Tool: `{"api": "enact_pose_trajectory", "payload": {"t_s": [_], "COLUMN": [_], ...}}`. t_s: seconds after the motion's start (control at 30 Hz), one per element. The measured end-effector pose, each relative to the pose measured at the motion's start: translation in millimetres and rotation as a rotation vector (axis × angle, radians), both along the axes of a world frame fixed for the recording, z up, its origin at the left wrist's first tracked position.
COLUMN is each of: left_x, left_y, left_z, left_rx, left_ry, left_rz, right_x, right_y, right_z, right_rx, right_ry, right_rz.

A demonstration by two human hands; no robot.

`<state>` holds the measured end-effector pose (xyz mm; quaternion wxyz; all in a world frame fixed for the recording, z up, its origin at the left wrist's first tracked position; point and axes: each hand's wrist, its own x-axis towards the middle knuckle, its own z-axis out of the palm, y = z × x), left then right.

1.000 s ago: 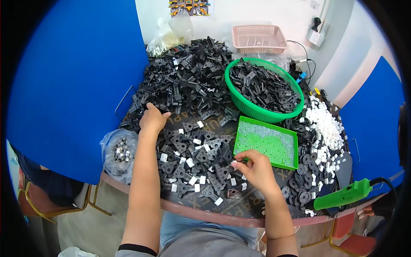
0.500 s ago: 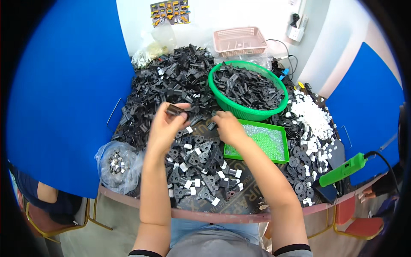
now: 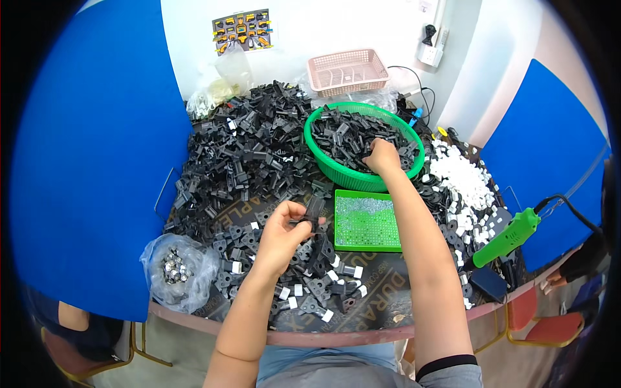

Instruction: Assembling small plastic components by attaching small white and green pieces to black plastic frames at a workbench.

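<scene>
My left hand (image 3: pixel 282 234) is closed on a black plastic part (image 3: pixel 315 207), pinched between thumb and fingers over the middle of the table. Below it lie many black pieces with white caps (image 3: pixel 301 291). My right hand (image 3: pixel 385 157) reaches into a round green basket (image 3: pixel 336 169) heaped with black plastic parts (image 3: pixel 344 131). Its fingers are curled down among the parts, and what they grip is hidden. Under my right forearm, partly covered by it, sits a green tray (image 3: pixel 367 247) with small shiny pieces.
Loose black parts (image 3: pixel 252 142) are heaped at the left. White pieces (image 3: pixel 460 174) and black discs lie at the right, near a green corded tool (image 3: pixel 508 239). A plastic bag of metal pieces (image 3: pixel 174 268) stands front left, a pink basket (image 3: pixel 349 71) at the back. Blue panels (image 3: pixel 97 142) flank the table.
My right hand has moved from beside the tray up into the green basket. My left hand has come right and nearer, still holding a black part. The view has shifted slightly.
</scene>
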<state>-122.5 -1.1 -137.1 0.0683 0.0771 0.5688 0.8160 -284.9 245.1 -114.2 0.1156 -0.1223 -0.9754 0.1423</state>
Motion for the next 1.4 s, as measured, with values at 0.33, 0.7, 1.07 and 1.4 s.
{"api": "enact_pose_trajectory", "payload": {"t_s": [0.33,0.7,1.07,1.4], "left_x": [5.4,18.0,27.9,30.1], "left_y": [1.4,8.0,3.7,2.3], "left_z": [8.8,18.4,30.7,27.7], "left_rx": [0.196,0.067,-0.101,-0.156], "left_ry": [-0.231,0.01,0.054,0.041], "left_rz": [-0.004,-0.306,-0.228,-0.285], "right_x": [28.8,181.9,193.6,196.0], "right_y": [25.5,-44.4,-52.3,-46.6], "right_z": [-8.1,-30.4,-25.5,-14.4], "right_rx": [-0.402,-0.907,-0.398,-0.378], "right_ry": [0.498,0.553,0.657,0.693], "right_rz": [-0.042,0.83,0.85,0.859]}}
